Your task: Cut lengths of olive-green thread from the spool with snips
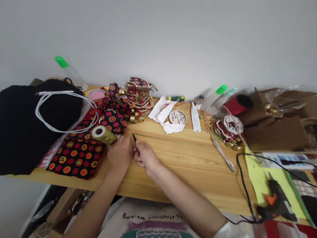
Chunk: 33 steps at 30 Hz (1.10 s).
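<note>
My right hand [145, 155] is closed around dark-handled scissors [134, 137], whose pointed dark tip sticks out away from me. Right beside it, almost touching, my left hand [120, 153] has its fingers curled at the end of a spool of olive-gold thread [105, 135]. The spool lies on its side on the edge of black cloth with a red and yellow flower pattern [76, 158]. From near the scissors tip a thin greenish thread [162, 137] runs rightward across the wooden table [170, 172]. The left fingertips are partly hidden, and the thread between the hands is hard to see.
A black bag [20, 128] with a coiled white cable [40, 111] is at left. Stacked ornaments with bells [138, 98], a round wooden disc [177, 117] and a white tube [196, 119] line the back. At right are a pen [222, 154], glue gun [276, 199] and cardboard box [280, 134].
</note>
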### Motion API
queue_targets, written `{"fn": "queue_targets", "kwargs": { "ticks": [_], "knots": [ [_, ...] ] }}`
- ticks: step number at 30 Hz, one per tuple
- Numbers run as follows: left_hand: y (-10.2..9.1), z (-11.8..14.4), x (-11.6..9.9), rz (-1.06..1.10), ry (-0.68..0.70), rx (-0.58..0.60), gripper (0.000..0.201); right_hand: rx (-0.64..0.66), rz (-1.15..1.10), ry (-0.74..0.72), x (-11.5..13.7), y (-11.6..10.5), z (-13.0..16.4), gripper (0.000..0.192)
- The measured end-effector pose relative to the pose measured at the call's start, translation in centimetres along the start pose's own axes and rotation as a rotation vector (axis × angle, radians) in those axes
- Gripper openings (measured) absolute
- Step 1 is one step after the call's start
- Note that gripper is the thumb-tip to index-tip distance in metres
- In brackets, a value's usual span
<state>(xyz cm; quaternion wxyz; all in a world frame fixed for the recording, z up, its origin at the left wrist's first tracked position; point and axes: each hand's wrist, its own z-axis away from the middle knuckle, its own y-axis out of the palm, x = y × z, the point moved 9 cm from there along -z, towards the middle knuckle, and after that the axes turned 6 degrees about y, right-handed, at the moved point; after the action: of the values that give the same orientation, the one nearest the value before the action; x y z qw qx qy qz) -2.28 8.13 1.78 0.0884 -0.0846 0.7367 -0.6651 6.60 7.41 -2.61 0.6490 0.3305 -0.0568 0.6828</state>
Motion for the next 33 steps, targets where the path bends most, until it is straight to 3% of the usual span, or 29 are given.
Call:
{"fn": "queue_targets", "kwargs": {
  "ticks": [33],
  "knots": [
    [-0.28,0.03,-0.21,0.027,0.011,0.008,0.03,-0.013,0.007,-0.001,-0.17,-0.01,-0.02,0.033]
  ]
}}
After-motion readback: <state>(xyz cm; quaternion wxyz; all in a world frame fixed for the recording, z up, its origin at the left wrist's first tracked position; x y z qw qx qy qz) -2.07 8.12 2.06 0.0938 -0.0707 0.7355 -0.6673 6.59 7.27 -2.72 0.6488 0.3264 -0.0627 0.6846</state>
